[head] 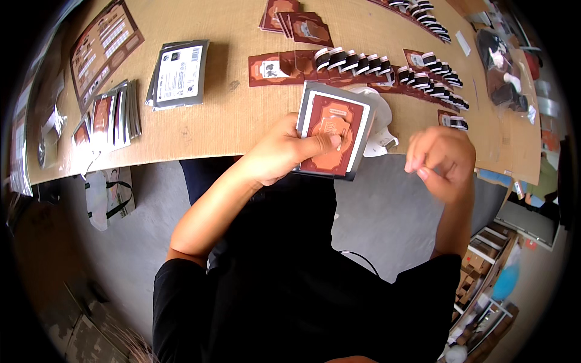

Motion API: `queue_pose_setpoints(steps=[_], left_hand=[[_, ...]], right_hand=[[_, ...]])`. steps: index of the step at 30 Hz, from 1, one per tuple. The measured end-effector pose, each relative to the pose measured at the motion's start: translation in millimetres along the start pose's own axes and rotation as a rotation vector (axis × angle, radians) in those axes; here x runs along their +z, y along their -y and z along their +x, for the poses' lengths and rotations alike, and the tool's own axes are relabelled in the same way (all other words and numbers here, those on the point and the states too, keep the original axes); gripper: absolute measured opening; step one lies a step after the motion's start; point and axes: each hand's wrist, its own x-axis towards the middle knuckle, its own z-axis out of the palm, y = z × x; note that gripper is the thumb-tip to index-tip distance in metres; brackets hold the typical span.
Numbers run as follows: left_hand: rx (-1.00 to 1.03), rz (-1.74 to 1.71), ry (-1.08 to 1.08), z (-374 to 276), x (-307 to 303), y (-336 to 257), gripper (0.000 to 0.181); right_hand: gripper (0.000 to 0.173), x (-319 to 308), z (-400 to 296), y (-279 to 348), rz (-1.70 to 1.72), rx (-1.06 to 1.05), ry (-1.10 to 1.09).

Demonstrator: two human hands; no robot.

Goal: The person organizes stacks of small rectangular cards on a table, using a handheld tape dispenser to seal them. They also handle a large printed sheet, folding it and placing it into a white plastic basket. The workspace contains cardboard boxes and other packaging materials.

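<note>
My left hand [290,149] grips a flat grey packet [370,113] over the table's near edge. A red-brown printed card [338,120] with a white border lies on top of it, and my left thumb presses on the card's middle. Behind the packet, a curled white strip [383,113] hangs at the table edge. My right hand [442,161] is raised to the right, apart from the packet, slightly blurred. Its fingers are curled and the thumb meets them; no object shows between them.
Overlapping red-brown cards [268,70] with rows of black-and-white curled pieces [354,61] spread across the table [218,127]. More cards [308,29] lie at the back. Leftward are grey labelled packets [179,75], a card bundle [113,115] and a printed sheet [106,50]. A bagged plush toy [501,68] lies right.
</note>
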Motion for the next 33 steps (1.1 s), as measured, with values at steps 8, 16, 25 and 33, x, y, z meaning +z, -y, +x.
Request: queue_pose_setpoints(steps=[8,16,25,33], left_hand=[[-0.035,0.118,-0.002,-19.8,-11.0,2.4,0.026],[-0.087,0.205,-0.022,-27.4,-15.1,1.9,0.026],[-0.086,0.155,-0.027,-24.5,-20.0,5.6,0.027],[-0.077,0.117,-0.045,-24.5,-20.3,3.4,0.026]], right_hand=[[0.016,18.8,90.0,4.3,-0.154,0.126,0.642],[0.014,46.1,124.8,-1.7,-0.368,0.071,0.845],[0.013,59.0,130.0,3.8,-0.520,0.147,0.879],[0.016,67.1,124.6,-1.1,-0.533,0.069,0.745]])
